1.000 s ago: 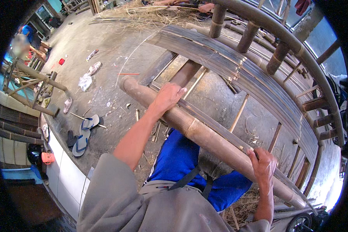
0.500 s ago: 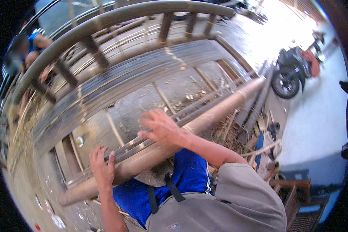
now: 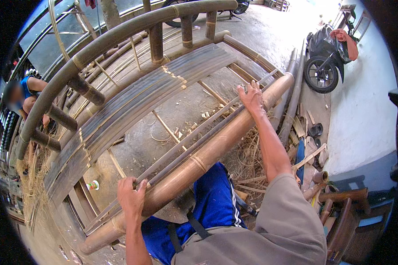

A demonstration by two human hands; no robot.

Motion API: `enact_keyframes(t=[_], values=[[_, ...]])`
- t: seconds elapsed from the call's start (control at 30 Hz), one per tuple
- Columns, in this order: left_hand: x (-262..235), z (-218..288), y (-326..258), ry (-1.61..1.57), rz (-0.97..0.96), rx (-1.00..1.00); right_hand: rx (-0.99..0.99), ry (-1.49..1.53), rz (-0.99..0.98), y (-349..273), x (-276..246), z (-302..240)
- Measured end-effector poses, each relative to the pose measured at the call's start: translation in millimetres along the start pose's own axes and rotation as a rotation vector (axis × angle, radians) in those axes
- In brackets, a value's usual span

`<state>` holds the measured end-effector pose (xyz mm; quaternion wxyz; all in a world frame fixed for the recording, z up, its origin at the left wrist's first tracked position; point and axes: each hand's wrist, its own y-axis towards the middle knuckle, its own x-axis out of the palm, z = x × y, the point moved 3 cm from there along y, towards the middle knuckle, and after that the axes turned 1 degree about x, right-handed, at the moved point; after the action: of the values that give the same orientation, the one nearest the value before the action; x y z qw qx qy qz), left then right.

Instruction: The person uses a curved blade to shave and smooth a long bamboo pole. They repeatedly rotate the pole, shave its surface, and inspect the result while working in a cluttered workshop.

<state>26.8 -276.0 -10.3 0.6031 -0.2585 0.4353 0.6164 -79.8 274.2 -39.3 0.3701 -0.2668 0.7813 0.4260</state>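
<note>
Left grip (image 3: pixel 132 201): at the pole's left part, fingers curled down over the strips; I cannot tell whether they are clamped.
Right grip (image 3: pixel 253 101): towards the pole's right end, thumb and fingers apart, lying across the strips.
Long, thick brown bamboo pole (image 3: pixel 199 162): one, slanting between my grips; all places here are told from it.
Narrow dark bamboo strip (image 3: pixel 199 144): one, close along the pole's far side; I judge it sits best with even pressure at both ends, fingertips clear of its edges.
Narrow light-brown bamboo strip (image 3: pixel 188 139): one, just beyond the dark one; it seems wise to sight it parallel to the pole.
Thin pale crosspieces (image 3: pixel 168 128): three I can count, running away from the pole.
Grey-brown slatted bamboo panel (image 3: pixel 132 104): one, across the gap from the pole; its slats blur together, so I leave them uncounted.
Short, thick dark bamboo posts (image 3: pixel 156 42): six, farther from the pole than the panel, meeting one curved dark bamboo rail (image 3: pixel 119 33).
</note>
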Motion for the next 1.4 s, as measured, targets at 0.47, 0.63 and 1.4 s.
enact_keyframes(t=[0.47,0.63,1.4], values=[[-33,20,-21,-0.040,0.184,0.094,0.043,0.102,-0.074,-13,-17,8],[-35,19,-24,-0.035,0.228,0.156,0.088,0.058,-0.139,-15,-21,7],[23,-5,-1,0.003,-0.420,0.048,0.027,-0.434,-0.519,-12,2,-9]])
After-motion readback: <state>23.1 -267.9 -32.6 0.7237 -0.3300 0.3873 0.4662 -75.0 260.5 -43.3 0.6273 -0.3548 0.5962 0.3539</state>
